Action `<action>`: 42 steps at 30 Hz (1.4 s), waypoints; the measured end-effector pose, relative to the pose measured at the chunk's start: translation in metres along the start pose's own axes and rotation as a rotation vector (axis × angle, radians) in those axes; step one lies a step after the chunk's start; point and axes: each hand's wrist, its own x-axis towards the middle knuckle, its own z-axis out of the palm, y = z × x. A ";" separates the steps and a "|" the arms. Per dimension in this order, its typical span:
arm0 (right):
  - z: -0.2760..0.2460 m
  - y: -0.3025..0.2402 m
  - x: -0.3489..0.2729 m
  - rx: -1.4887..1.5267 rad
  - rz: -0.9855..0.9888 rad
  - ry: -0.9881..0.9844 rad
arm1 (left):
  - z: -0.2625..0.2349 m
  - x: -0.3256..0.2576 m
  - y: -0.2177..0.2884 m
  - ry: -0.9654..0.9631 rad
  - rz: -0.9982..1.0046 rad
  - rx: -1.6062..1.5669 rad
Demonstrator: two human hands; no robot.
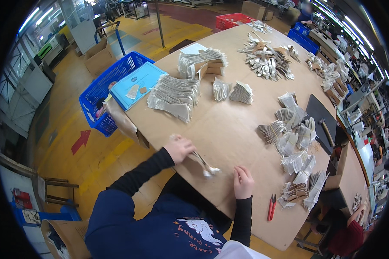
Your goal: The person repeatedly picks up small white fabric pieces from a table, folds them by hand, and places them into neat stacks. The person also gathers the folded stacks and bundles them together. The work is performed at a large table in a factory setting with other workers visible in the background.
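Observation:
Near the front edge of the table my left hand [180, 150] is closed round a few narrow, pale silvery strips [206, 167] with brownish edges. Their free ends stick out to the right, just above the tabletop. My right hand [243, 182] is at the table's front, to the right of those ends and apart from them. Its fingers are pressed together, and whatever might be in them cannot be made out. Red-handled thread snips [272, 207] lie to the right of this hand.
Stacked silvery pieces [175, 97] stand at the table's left, tied bundles [294, 146] at its right. A heap of strips [267, 60] lies farther back. A hammer [327, 132] rests on a dark board [317, 114]. Beside the left edge is a blue crate [100, 86] with a light-blue folder [138, 82].

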 end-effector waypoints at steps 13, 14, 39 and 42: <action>0.017 0.000 -0.005 0.053 0.084 -0.105 | -0.026 0.017 -0.174 0.082 -0.282 0.193; 0.017 0.000 -0.004 0.057 0.086 -0.108 | -0.031 0.026 -0.177 0.048 -0.261 0.202; 0.019 0.006 -0.007 0.093 0.181 -0.118 | -0.024 0.147 -0.250 -0.599 -0.342 0.163; 0.016 0.004 -0.005 0.081 0.168 -0.115 | -0.027 0.132 -0.253 -0.461 -0.271 0.115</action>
